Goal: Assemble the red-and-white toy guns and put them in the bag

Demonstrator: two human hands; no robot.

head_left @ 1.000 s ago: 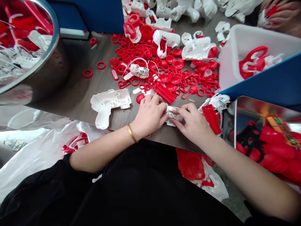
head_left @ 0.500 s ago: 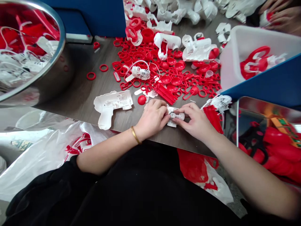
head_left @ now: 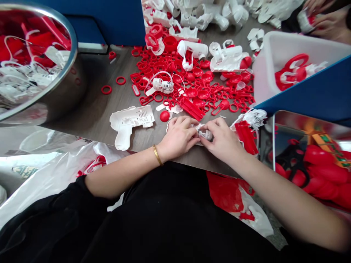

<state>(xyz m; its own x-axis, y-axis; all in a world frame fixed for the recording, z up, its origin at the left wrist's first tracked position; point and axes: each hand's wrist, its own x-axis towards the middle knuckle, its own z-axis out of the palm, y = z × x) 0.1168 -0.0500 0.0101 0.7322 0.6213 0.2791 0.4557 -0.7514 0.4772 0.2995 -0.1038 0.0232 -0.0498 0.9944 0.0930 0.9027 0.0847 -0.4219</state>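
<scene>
A small white plastic part (head_left: 205, 134) threaded with thin dark wire is pinched between the fingertips of both hands, just above the near edge of a dark wood-grain table (head_left: 90, 91). Its long axis and the way it points cannot be told, as the fingers hide most of it. The left hand (head_left: 178, 137), a gold bangle (head_left: 157, 155) at its wrist, and the right hand (head_left: 223, 140) are curled nearly closed, knuckles up, and meet around the part. Just left of them, a white plastic toy-pistol shell (head_left: 130, 122) lies flat, its barrel pointing right and its grip toward the near side. Far ahead is a heap of red plastic rings and cups (head_left: 192, 80). At far left, a steel basin (head_left: 65, 98) is filled with red and white plastic pieces. At far right, a white plastic bin (head_left: 265, 62) holds red and white parts (head_left: 292, 72). In the far right corner, a co-worker's hands (head_left: 326, 22) grasp a white-and-red piece (head_left: 305, 22).
</scene>
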